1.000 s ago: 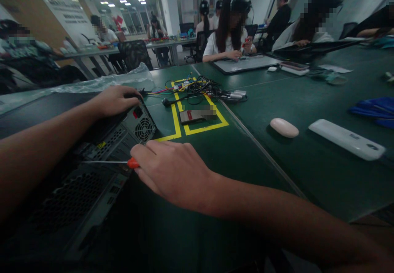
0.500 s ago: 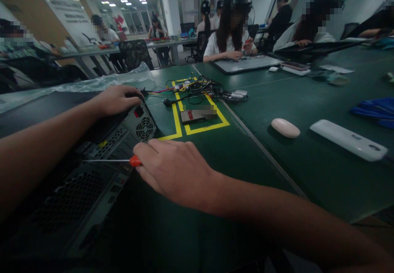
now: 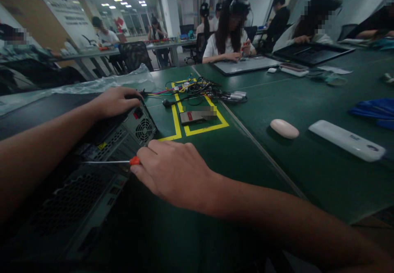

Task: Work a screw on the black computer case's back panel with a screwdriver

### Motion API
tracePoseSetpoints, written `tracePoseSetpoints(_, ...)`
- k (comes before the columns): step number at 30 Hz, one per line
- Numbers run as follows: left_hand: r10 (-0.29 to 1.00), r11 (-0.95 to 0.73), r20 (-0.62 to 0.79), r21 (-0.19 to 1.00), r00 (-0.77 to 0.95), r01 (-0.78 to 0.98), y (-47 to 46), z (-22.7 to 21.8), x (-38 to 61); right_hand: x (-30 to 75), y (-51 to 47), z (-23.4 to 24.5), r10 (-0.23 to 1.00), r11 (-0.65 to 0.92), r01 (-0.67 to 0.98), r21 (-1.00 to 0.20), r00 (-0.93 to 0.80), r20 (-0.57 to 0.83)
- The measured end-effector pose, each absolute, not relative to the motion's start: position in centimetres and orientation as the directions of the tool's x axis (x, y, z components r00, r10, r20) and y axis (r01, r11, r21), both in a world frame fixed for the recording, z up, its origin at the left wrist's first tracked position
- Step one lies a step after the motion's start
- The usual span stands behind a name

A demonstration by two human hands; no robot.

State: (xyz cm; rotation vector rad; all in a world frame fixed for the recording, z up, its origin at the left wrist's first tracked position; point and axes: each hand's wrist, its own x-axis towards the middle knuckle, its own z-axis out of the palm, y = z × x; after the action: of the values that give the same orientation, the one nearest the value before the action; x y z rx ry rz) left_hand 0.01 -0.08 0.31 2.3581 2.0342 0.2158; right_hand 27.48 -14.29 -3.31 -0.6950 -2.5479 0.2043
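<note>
A black and grey desktop computer case lies on the left, its rear side with the power supply fan turned towards me. My left hand is on top of the case, fingers bent over its rear edge and gripping it; the fingertips are partly hidden. Closed in my right hand is a screwdriver with an orange handle, most of it covered by my fingers. Its thin metal shaft points left, roughly level, at the case's rear slots. The tip is lost in the dark there, so I cannot tell whether it touches a screw.
Tangled cables and a phone lie by yellow tape on the green table. To the right are a pale oval case, a white oblong device and blue cloth. Co-workers sit opposite with flat panels.
Both hands stay almost where they were, the screwdriver still aimed at the case. Across the table, a co-worker's black panel now lies lower and flatter.
</note>
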Motion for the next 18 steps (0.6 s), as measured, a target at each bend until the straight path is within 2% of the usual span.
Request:
tracePoseSetpoints(4,0.983,-0.164,0.098,0.120,0.152,0.979,0.00,0.30,-0.13,27.48,-14.33,-3.39,0.507,0.861,0.425,-0.280,-0.765,0.396)
tracePoseSetpoints(9,0.988,-0.143,0.083,0.128,0.133,0.981,0.01,0.36,0.01,27.70,-14.15,-3.86,0.433,0.901,0.379,-0.212,-0.764,0.477)
tracePoseSetpoints(18,0.987,-0.150,0.083,0.117,0.140,0.982,-0.23,0.49,0.23,27.71,-14.20,-3.73,0.447,0.893,0.408,-0.189,-0.767,0.460)
